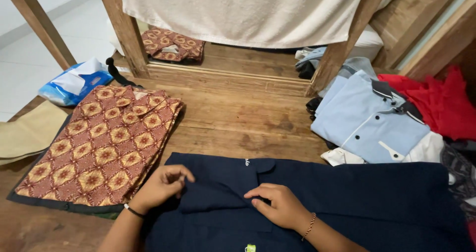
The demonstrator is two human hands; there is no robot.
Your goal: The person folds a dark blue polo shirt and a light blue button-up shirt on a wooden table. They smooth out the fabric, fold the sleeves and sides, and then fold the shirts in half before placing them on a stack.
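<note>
A dark navy garment (347, 202) lies spread across the near part of the wooden floor (238, 118). My left hand (161, 185) pinches a fold of its cloth near the garment's left edge, fingers closed on the fabric. My right hand (280, 205) rests palm down on the middle of the same garment, fingertips pressing a crease. A folded brown patterned shirt (101, 148) lies just to the left of my left hand, on top of a dark piece of cloth.
A pale blue shirt (367, 118) tops a pile of clothes at right, beside a red cloth (441, 103). A blue tissue pack (74, 81) and beige cloth (29, 133) lie at left. Wooden posts (126, 31) and a hanging white towel (248, 11) stand ahead.
</note>
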